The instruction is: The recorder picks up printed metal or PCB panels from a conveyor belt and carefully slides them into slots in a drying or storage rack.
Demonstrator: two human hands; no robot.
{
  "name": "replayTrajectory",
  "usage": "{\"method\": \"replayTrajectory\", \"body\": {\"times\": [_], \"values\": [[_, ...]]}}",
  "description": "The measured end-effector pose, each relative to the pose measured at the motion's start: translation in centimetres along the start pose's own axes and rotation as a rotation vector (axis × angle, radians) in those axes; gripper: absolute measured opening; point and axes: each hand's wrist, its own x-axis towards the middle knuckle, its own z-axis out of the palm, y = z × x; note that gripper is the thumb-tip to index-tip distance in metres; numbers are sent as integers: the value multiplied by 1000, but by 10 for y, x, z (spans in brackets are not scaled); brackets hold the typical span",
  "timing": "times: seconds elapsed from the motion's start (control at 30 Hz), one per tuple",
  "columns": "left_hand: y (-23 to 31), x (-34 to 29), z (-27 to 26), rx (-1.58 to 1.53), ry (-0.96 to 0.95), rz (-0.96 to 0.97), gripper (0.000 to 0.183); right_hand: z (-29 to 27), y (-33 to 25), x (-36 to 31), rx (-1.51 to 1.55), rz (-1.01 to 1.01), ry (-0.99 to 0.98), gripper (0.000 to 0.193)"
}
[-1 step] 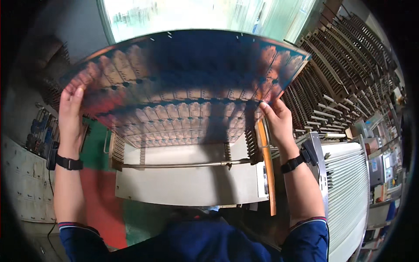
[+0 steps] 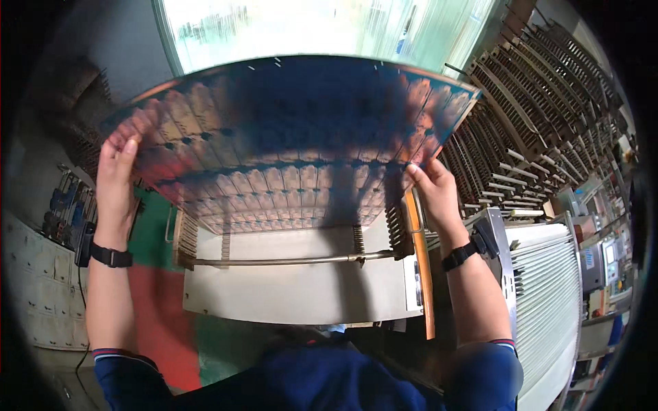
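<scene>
A large, thin printed circuit board panel (image 2: 274, 181), dark blue with rows of copper-coloured patterns, is held up in front of me. My left hand (image 2: 118, 171) grips its left edge, thumb on the near face. Closed on the right edge is my right hand (image 2: 433, 188), its thumb also lying on the near face. Beneath the panel stands a slotted rack (image 2: 185, 240) with comb-like teeth at its sides and a metal rod (image 2: 295, 261) across its front. The panel's lower part reaches down between the rack's sides; whether its bottom edge sits in slots, I cannot tell.
The rack rests on a white tabletop (image 2: 288, 294). An orange-brown strip (image 2: 423, 274) runs along the table's right side. Several toothed racks (image 2: 541, 103) are stacked at far right, above a roller conveyor (image 2: 541, 301). A bright window (image 2: 322, 27) is ahead.
The panel's top edge has dropped slightly and its upper right corner has shifted a little left. My left hand has moved slightly right and down with it; both hands keep their grip.
</scene>
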Motion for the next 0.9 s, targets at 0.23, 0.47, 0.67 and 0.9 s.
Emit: {"method": "replayTrajectory", "body": {"times": [0.23, 0.47, 0.67, 0.9], "values": [[15, -6, 17, 10, -14, -67, 38, -16, 7, -8, -129, -104, 92, 19], [62, 2, -9, 291, 332, 283, 41, 33, 29, -114, -809, -376, -182, 31], [136, -7, 111, 1088, -105, 891, 61, 62, 64, -134, -1021, -336, -185, 32], [122, 17, 161, 1131, -290, 792, 58, 69, 64, -133, -1020, -432, -111, 20]]}}
